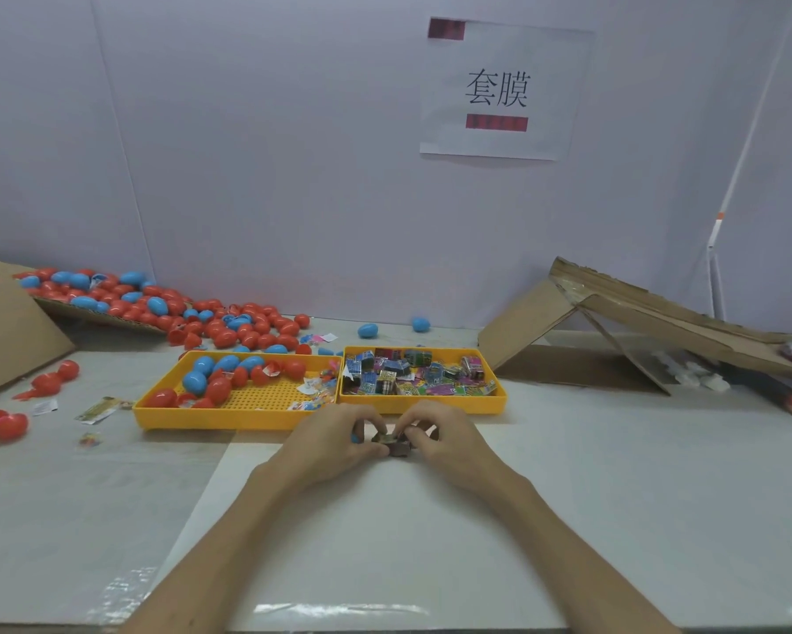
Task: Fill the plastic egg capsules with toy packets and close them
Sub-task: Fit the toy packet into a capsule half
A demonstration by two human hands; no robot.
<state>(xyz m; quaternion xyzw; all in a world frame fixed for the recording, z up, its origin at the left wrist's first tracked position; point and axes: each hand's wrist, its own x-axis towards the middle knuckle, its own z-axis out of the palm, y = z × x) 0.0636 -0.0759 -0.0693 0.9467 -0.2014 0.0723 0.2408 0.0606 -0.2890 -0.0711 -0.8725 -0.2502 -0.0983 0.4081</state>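
both hands meet just before the yellow plastic tray (485,403) of packets. the left hand (334,439) curls round what looks like a blue plastic egg capsule (355,437) - barely showing - while the right hand (444,439) pinches a small dark toy packet (391,444) beside it. fold the packet tight so the halves can close cleanly.

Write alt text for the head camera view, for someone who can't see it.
The left hand and right hand pinch a small dark toy packet between them above a white table. Behind sit two yellow trays: the left tray holds red and blue egg capsules, the right tray colourful packets. More capsules lie heaped far left.
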